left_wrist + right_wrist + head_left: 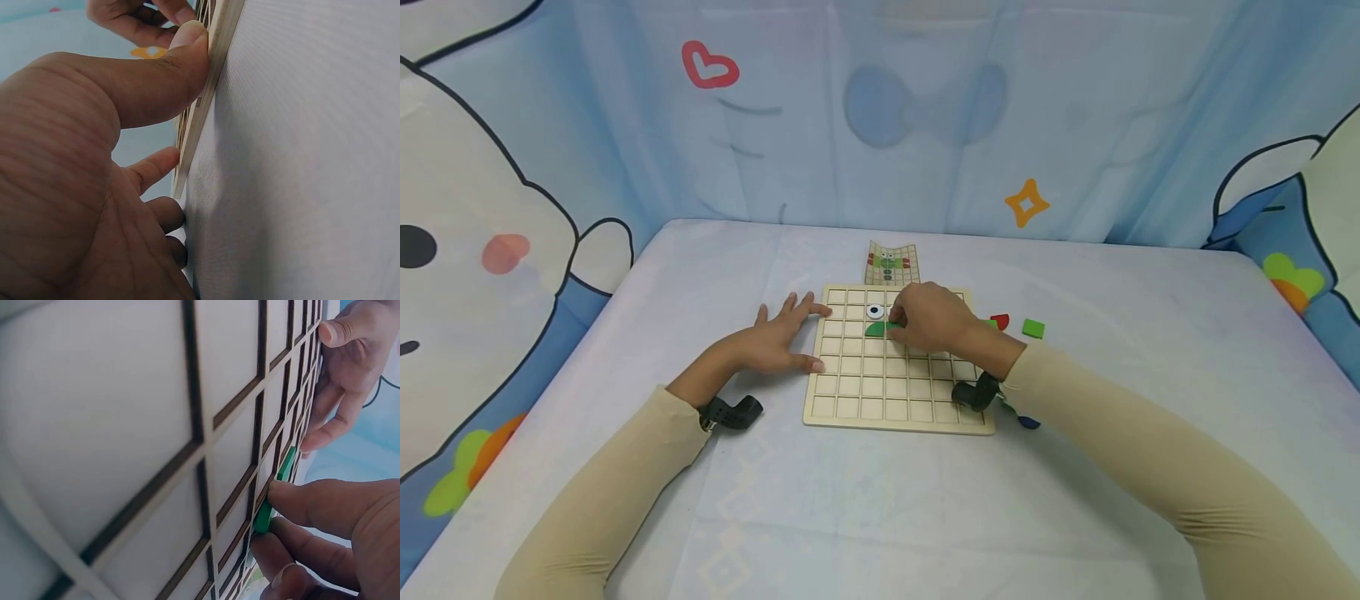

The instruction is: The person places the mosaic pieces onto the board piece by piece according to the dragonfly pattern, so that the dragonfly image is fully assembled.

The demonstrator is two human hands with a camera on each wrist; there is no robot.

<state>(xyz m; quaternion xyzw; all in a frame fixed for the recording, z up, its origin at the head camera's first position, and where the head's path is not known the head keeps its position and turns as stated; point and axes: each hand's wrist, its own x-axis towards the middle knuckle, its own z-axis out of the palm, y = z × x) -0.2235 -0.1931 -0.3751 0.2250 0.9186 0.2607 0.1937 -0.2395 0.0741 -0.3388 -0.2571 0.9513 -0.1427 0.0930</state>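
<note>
A wooden grid board lies on the table. My left hand is spread at its left side, thumb and index fingertip touching the edge; the left wrist view shows the thumb against the frame. Over the upper middle cells, my right hand pinches a green piece between thumb and fingers, down at the grid. Beside it sits another green piece in a cell, seen edge-on in the right wrist view. A white eye piece lies in the cell above. My right hand hides the cells behind it.
A small pattern card with a coloured figure stands behind the board. To the right lie a red piece, a bright green piece and a dark blue piece. A patterned curtain hangs beyond the table.
</note>
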